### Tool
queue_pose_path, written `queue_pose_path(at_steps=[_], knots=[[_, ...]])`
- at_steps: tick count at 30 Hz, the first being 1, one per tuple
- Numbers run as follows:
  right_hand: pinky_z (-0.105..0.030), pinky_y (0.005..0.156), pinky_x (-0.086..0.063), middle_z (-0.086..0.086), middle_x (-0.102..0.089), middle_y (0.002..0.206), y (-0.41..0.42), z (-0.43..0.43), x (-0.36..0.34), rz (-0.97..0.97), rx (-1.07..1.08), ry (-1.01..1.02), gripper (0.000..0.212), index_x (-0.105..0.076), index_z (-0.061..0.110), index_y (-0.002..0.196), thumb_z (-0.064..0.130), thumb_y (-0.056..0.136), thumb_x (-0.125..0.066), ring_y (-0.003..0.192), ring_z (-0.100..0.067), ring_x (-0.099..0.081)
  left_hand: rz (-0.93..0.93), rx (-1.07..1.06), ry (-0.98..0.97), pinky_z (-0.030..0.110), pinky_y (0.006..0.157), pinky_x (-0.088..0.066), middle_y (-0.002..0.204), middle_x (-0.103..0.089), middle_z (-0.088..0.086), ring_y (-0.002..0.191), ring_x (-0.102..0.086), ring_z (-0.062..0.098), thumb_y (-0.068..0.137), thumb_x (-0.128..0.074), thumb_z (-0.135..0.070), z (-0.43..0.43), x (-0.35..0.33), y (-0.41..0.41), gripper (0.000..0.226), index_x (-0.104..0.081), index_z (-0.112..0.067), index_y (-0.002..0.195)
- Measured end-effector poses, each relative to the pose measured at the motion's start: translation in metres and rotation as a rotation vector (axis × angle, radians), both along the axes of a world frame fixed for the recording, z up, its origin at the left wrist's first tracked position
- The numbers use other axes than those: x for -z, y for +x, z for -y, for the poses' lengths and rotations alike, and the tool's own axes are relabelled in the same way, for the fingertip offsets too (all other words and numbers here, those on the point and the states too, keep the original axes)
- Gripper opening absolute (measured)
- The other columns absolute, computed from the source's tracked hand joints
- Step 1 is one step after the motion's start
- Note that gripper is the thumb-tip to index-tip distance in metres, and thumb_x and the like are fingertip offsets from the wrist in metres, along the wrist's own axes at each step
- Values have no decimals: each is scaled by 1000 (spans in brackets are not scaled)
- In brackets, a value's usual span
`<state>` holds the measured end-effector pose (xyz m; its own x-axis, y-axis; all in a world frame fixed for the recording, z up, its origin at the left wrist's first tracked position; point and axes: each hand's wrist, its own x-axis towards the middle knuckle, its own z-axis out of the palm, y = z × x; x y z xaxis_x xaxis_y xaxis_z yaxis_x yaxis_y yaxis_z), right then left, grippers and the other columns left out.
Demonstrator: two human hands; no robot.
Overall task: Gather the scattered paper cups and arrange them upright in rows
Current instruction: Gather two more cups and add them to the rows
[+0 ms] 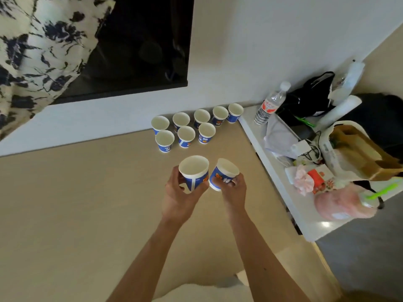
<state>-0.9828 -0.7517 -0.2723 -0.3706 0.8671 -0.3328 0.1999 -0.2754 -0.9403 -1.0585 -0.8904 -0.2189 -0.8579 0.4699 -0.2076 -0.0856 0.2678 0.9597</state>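
Each paper cup [186, 136] has a matt white paper inside and a printed blue outer wall with a slight sheen. The beige surface [87, 214] under the cups looks smooth and matt. The white desk [305, 221] at the right of the frame is glossy and shows a light glint. On it, identify the clear ribbed plastic bottle [269, 106], the brown paper bag [359, 153] and the thin pink plastic bag [340, 205]. At upper left, the patterned curtain [32, 51] is cloth; the black panel [141, 51] is glossy.
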Motion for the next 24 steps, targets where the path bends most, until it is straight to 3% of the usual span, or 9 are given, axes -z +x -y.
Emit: queue_pose_path(at_steps=[5,8,11,19,24], knots=[[-13,67,-51,-3,-70,102,-13,-72,19,24,-125,-7,47,-60,12,112,-7,74,-80,81,-3,-68,0,-90,-63,24,77,-49,96,-67,-25,93,-64,3,64,-81,-48,-60,-4,15,55,-57,-32,110],[-8,65,-48,-2,-68,102,-21,-113,31,48,-177,44,51,-59,9,115,-5,71,-81,83,-5,-67,-14,-119,-94,35,84,-55,100,-69,-19,97,-65,9,67,-84,-41,-92,-3,23,55,-58,-29,114],[-6,65,-46,4,-67,103,-32,-148,44,82,-253,94,56,-59,12,117,1,68,-83,80,7,-64,-25,-159,-115,34,86,-55,103,-69,-17,97,-66,8,73,-87,-30,-115,0,30,52,-59,-28,116],[-31,92,-52,-1,-67,114,-86,-210,83,127,-394,231,61,-55,15,121,5,68,-84,105,-20,-65,-24,-236,-162,24,82,-53,102,-68,-17,95,-65,7,74,-87,-26,-147,6,44,49,-59,-28,114],[-35,90,-52,-3,-66,110,-111,-222,107,163,-438,266,56,-55,11,114,5,67,-84,100,-22,-64,-38,-271,-199,17,79,-54,105,-67,-20,95,-66,6,74,-88,-27,-149,9,48,52,-58,-32,117]])
